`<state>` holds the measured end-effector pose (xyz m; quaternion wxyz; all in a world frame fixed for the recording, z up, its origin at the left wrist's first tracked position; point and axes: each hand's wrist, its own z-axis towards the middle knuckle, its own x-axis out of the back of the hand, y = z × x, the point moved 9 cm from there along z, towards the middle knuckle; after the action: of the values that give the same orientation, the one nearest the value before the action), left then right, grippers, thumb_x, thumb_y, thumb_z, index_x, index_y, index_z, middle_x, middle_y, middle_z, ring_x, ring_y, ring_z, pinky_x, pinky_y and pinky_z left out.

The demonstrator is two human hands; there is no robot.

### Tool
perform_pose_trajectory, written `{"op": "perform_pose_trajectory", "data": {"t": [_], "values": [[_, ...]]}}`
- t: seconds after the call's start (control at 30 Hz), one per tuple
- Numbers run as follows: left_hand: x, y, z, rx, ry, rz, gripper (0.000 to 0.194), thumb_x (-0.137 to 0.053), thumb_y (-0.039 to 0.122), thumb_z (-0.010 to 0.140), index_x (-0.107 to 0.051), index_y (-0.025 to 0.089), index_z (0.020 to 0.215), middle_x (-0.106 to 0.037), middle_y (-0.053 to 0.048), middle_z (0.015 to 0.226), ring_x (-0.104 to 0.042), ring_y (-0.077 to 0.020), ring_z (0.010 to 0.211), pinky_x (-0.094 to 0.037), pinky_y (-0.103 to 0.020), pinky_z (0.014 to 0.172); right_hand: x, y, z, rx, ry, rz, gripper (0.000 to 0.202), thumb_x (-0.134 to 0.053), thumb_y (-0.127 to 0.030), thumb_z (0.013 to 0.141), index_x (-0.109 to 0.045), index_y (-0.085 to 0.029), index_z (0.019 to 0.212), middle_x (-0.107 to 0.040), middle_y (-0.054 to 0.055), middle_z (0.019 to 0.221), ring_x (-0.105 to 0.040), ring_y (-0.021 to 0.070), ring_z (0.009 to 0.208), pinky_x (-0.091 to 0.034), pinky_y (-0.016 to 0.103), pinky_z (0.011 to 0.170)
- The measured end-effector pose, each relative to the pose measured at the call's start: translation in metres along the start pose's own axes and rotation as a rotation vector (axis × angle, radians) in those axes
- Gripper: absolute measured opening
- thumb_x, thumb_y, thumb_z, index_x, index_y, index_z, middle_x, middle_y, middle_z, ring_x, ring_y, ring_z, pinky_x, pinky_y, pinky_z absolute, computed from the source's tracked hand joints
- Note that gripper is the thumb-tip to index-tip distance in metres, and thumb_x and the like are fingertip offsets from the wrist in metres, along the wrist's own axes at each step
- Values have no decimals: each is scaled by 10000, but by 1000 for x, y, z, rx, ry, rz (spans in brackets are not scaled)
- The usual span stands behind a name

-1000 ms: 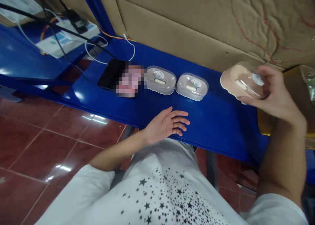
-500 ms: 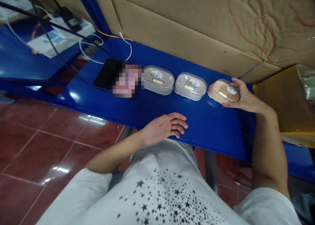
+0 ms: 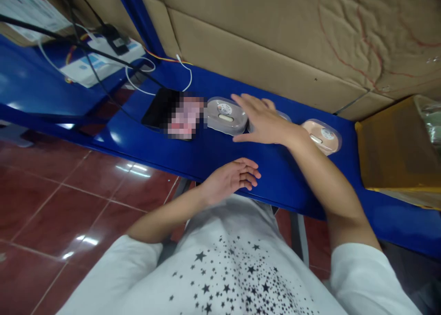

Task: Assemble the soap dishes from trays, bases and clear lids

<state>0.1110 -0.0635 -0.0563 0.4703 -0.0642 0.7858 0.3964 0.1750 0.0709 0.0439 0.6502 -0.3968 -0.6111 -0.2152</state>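
Observation:
Three oval lidded plastic boxes stand in a row on the blue table [image 3: 138, 145]. The left grey box [image 3: 220, 124] has a round label and a pale clasp on its clear lid. Over the middle grey box [image 3: 285, 116] my right hand [image 3: 263, 122] is stretched out, thumb and fingers spread, hiding most of it. Its fingertips reach to the right end of the left box; whether they touch cannot be seen. The peach box [image 3: 325, 138] sits at the right, behind my right forearm. My left hand [image 3: 234, 179] hovers by the table's front edge, fingers loosely apart, holding nothing.
A dark device with a blurred screen [image 3: 186, 117] lies left of the boxes. White cables and a power strip [image 3: 89, 69] are at the far left. A cardboard box [image 3: 396, 145] stands at the right, and cardboard sheeting [image 3: 258, 43] lines the back.
My right hand has let go of the peach box and moved left over the middle box. My left hand has stayed nearly still. The view has shifted slightly.

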Motion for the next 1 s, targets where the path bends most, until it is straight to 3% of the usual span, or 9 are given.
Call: {"op": "perform_pose_trajectory", "data": {"t": [0.13, 0.23, 0.33, 0.43, 0.53, 0.63, 0.73, 0.9, 1.0], "values": [[19, 19, -11, -65, 208, -70, 377, -539, 300, 1027, -705, 114, 1309, -805, -173, 1234, -782, -241, 1072, -589, -362, 989, -20, -12, 55, -89, -120, -34, 1105, -861, -416, 847, -235, -238, 1740, -400, 237, 1729, -481, 474, 1527, -405, 625, 1214], [33, 33, -21, -111, 315, -161, 510, -511, 414, 1059, -610, 101, 1449, -744, -220, 1406, -716, -306, 1326, -518, -463, 1181, -9, -12, 54, -108, -137, 53, 1034, -858, -444, 831, -331, -229, 1694, -516, 205, 1630, -590, 420, 1415, -487, 531, 1153], [42, 49, -27, -227, 330, -239, 626, -517, 604, 1052, -580, 163, 1492, -730, -208, 1434, -629, -354, 1451, -495, -578, 1212, 5, -24, 37, -42, -167, 182, 925, -847, -487, 830, -433, -265, 1626, -592, 144, 1577, -620, 362, 1382, -506, 466, 1142], [41, 59, -27, -309, 261, -275, 730, -427, 787, 1027, -598, 263, 1505, -712, -147, 1484, -573, -406, 1501, -501, -698, 1168, 7, -48, 24, 75, -273, 285, 904, -845, -537, 823, -468, -284, 1605, -625, 104, 1567, -632, 329, 1363, -519, 428, 1120], [41, 58, -24, -303, 210, -304, 747, -380, 824, 1024, -642, 289, 1474, -700, -98, 1516, -579, -429, 1488, -496, -725, 1159, 3, -58, 26, 130, -330, 337, 888, -796, -601, 861, -472, -260, 1614, -616, 105, 1590, -644, 319, 1342, -526, 413, 1100], [47, 53, -24, -289, 210, -326, 738, -408, 820, 1018, -681, 268, 1425, -725, -105, 1480, -562, -428, 1505, -494, -706, 1172, 5, -41, 45, 60, -169, 270, 873, -707, -638, 938, -406, -265, 1667, -553, 127, 1650, -597, 346, 1412, -501, 459, 1131], [52, 51, -25, -289, 231, -330, 716, -414, 802, 1029, -705, 254, 1388, -742, -102, 1453, -524, -400, 1544, -474, -665, 1210, -1, -10, 62, -149, -44, 3, 923, -683, -636, 971, -348, -190, 1707, -479, 239, 1680, -514, 449, 1493, -405, 584, 1194], [55, 49, -24, -270, 239, -342, 671, -429, 777, 1041, -722, 259, 1351, -772, -87, 1395, -560, -379, 1512, -458, -636, 1230, -22, 0, 70, -199, -111, -170, 940, -705, -607, 972, -350, -152, 1714, -488, 273, 1670, -487, 481, 1510, -335, 638, 1223], [55, 51, -24, -278, 240, -349, 672, -429, 770, 1047, -713, 253, 1370, -772, -91, 1394, -576, -373, 1496, -455, -622, 1235, -18, -5, 65, -161, -106, -131, 942, -675, -594, 994, -302, -148, 1735, -337, 250, 1778, -360, 455, 1614, -263, 629, 1279]]}}
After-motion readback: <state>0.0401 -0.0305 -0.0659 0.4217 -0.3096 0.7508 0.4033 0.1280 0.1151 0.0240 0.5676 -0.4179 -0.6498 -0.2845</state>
